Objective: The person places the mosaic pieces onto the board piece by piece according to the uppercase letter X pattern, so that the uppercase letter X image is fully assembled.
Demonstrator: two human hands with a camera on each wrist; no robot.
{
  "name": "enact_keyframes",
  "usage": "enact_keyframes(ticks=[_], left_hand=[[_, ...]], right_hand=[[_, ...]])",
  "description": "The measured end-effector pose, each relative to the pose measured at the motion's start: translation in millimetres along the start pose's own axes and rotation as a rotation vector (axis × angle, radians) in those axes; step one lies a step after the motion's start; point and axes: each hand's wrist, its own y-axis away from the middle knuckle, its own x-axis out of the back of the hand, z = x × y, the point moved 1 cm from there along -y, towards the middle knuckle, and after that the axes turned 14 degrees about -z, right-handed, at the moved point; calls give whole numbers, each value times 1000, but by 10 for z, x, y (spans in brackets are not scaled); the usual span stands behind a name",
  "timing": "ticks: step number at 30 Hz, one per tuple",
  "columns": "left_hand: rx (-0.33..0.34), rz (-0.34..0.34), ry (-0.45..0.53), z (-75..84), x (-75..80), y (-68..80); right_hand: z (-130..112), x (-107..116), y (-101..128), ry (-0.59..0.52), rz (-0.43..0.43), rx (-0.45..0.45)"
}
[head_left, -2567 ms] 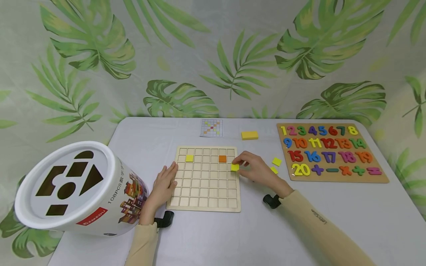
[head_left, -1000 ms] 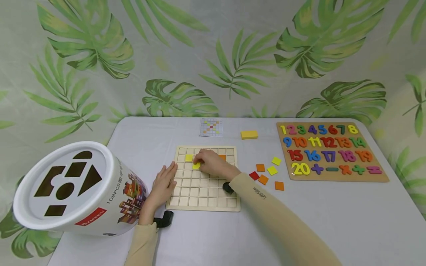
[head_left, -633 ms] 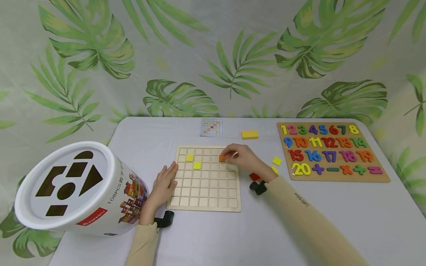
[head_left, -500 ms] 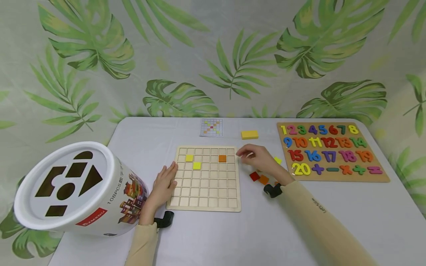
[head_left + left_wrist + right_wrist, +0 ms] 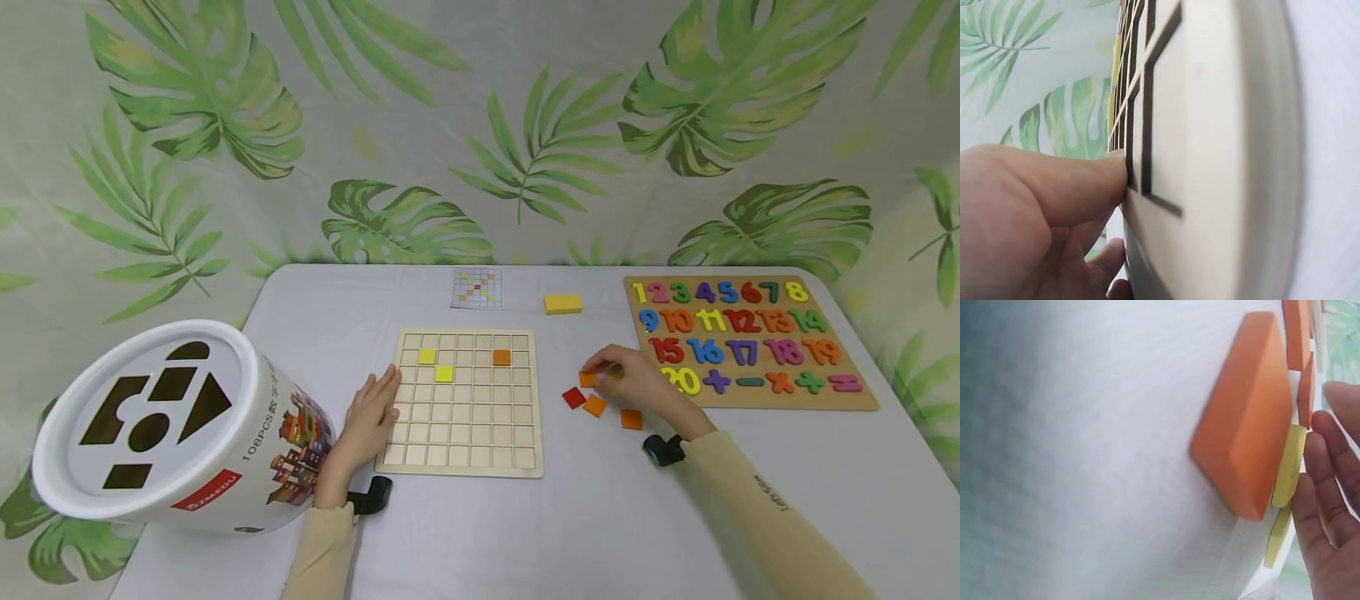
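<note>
My left hand (image 5: 367, 421) lies along the left edge of the gridded wooden board (image 5: 459, 475), its thumb resting on the board's face in the left wrist view. Two yellow square tiles, a left one (image 5: 427, 357) and a lower one (image 5: 444, 374), sit in board cells, with an orange tile (image 5: 502, 357) farther right. Over the loose tiles beside the board is my right hand (image 5: 633, 379), holding nothing. In the right wrist view its fingertips are right at a yellow tile (image 5: 1289, 465); another yellow tile (image 5: 1279, 536) lies close by. Both are mostly hidden in the head view.
A red tile (image 5: 573, 397) and several orange tiles (image 5: 632, 419) lie right of the board. Behind are a pattern card (image 5: 477, 287) and a yellow block (image 5: 562, 304). A number puzzle board (image 5: 757, 402) stands right, a large white bucket (image 5: 247, 467) left.
My right hand brought a yellow tile over the board and left it in a cell diagonally below the first yellow one. It then moved right, back over the loose tiles. My left hand stayed put.
</note>
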Motion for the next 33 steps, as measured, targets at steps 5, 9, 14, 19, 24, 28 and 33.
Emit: enact_keyframes(ticks=[5,9,14,19,24,28,33], left_hand=[[5,0,-3,0,-4,0],[14,-2,-7,-3,-9,-4],[11,2,1,-8,-13,-7],[6,1,-4,-15,-17,-9],[6,1,-6,-17,-13,-4],[1,1,-1,-24,-13,-7],[-6,6,2,-33,-15,-7]], right_hand=[[-25,-28,-26,78,-4,-18],[-40,-37,-35,109,-5,-2],[-46,-33,-25,109,-9,9],[-62,-22,-52,84,19,-5],[-215,-20,-93,71,49,54],[-390,-41,-152,51,60,136],[-574,-129,-287,21,68,210]])
